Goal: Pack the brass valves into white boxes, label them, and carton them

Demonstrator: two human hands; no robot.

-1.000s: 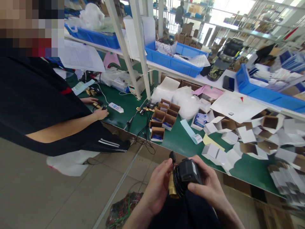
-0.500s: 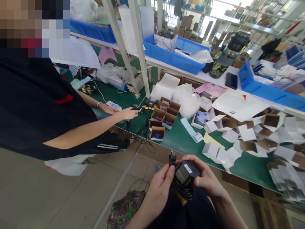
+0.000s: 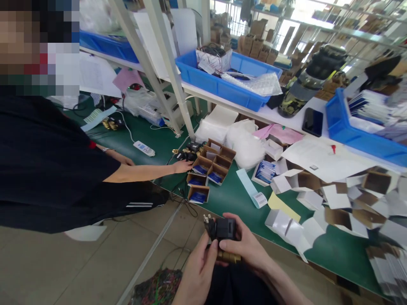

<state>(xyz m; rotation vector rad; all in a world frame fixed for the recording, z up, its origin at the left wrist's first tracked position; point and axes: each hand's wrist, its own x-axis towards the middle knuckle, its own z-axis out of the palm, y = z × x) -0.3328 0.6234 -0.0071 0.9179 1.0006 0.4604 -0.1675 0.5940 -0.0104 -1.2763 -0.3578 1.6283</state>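
Green bench [image 3: 227, 205] beyond, plug [image 3: 209, 228] prongs upward, brass valve [image 3: 231, 257] crosswise

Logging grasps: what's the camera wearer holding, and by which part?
A black device with a brass fitting: left grip just below its plug, right grip around its housing.

Can't read a single word, number or brand anywhere right now. Over to the upper left: see rows of tiny print on a white sheet [image 3: 98, 75], far too small to make out. Across to the blue bin [image 3: 219, 90] at upper centre: spot reddish print on a white box [image 3: 219, 61], blurred beyond reading. Down right of centre: catch dark marks on a white label [image 3: 260, 199] ending a pale-blue paper strip [image 3: 246, 183], illegible too. Just above, find blue-and-white leaflets [image 3: 266, 171], equally unreadable.
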